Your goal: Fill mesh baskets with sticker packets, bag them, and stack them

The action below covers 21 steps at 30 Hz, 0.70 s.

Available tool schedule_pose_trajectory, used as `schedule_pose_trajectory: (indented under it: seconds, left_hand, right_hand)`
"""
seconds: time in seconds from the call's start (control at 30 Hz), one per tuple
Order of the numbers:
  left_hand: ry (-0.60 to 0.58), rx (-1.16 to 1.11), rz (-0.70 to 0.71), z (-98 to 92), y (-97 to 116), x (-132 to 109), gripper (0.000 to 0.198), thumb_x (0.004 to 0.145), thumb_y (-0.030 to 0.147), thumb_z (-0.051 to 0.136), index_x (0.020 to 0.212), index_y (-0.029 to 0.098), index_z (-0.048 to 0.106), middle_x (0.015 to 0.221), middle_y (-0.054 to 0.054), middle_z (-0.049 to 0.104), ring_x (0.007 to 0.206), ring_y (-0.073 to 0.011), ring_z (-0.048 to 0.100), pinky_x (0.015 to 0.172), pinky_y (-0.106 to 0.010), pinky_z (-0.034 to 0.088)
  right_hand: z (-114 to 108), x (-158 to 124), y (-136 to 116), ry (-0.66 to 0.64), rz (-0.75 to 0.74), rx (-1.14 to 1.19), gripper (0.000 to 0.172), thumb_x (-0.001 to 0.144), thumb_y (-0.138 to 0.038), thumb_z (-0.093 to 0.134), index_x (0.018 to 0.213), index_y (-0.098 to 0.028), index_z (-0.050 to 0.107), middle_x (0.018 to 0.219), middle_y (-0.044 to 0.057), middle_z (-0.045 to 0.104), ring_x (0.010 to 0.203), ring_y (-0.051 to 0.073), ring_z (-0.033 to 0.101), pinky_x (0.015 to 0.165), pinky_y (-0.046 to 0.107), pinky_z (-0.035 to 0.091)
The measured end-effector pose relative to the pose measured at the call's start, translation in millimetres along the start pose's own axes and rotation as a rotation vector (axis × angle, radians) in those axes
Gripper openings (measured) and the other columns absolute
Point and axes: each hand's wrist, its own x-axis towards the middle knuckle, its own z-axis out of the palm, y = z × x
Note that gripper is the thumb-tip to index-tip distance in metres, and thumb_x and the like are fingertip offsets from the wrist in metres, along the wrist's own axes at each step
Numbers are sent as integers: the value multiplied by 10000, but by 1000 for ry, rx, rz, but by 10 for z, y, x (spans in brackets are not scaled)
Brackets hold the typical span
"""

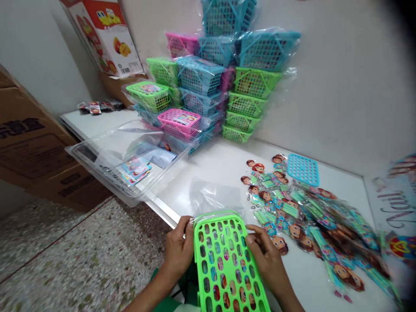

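Observation:
A green plastic basket (224,264) with a slotted lid is in front of me at the table's front edge, with colourful small items showing through its holes. A clear plastic bag (216,197) spreads out from the basket's far end, its edge lying across the lid's far rim. My left hand (179,246) is closed at the basket's far left corner, thumb and fingers pinching the bag's edge there. On the other side my right hand (268,258) grips the basket's right edge, its fingers curled over the lid. The undersides of both grips are hidden.
Bagged blue, green and pink baskets (201,82) are stacked against the wall. A clear plastic tray (130,195) holding cards overhangs the table's left edge. Packaged character items (292,212) and a blue slotted lid (303,169) lie right. Cardboard boxes (29,143) stand left.

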Motion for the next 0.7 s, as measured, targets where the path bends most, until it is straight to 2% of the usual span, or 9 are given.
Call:
schedule_pose_trajectory:
  seconds: [0.1,0.2,0.33,0.4,0.47,0.53,0.63,0.7]
  left_hand:
    - [41,81,102,21,-52,-56,165,926,290,410,932,214,557,561,58,469,480,-110,460,513,-224,312]
    - [39,133,158,21,-73,-26,130,916,265,434,845,216,531,551,58,458,474,-108,465,513,-224,314]
    - [24,212,252,-4,-99,-18,151,923,221,428,794,215,506,532,59,441,458,-105,472,497,-224,325]
    - [45,242,360,-13,-123,-67,125,918,172,430,914,209,549,606,30,545,526,-119,549,535,-224,385]
    - [73,264,478,-14,-142,-130,228,900,132,452,1094,205,547,769,-20,654,649,-145,626,615,-240,453]
    - [79,280,550,-10,-146,-181,324,881,111,475,1189,202,518,892,-58,689,744,-171,656,681,-265,489]
    - [62,314,541,0,-124,-202,282,873,105,486,1138,192,528,859,-59,685,735,-176,651,679,-275,490]
    - [56,356,517,6,-102,-184,225,880,117,485,1088,188,531,810,-49,670,703,-170,640,650,-267,472]
  right_hand:
    - [-67,101,6,-3,-42,-53,250,851,-462,553,894,-220,597,804,14,602,763,175,542,688,264,432]
    - [-88,176,1,-41,-97,-59,251,870,-459,524,829,-218,582,783,5,567,760,170,520,684,260,420]
    - [-70,197,16,-67,-172,-175,223,912,-412,465,841,-224,563,770,-1,545,727,161,504,668,264,398]
    - [-65,197,41,-54,-241,-253,197,921,-383,456,861,-227,561,811,9,572,763,169,524,700,274,397]
    - [-65,210,70,-28,-260,-287,185,927,-373,448,881,-230,555,848,19,590,786,175,537,723,283,399]
    - [-72,238,92,-3,-224,-263,184,927,-387,447,962,-236,546,859,21,593,784,178,548,721,287,410]
    - [-92,290,86,-52,-205,-220,263,911,-407,478,1119,-246,502,885,24,594,820,187,570,722,287,429]
    - [-102,325,54,-89,-242,-293,213,914,-402,472,1050,-247,524,879,25,600,807,187,575,711,288,423]
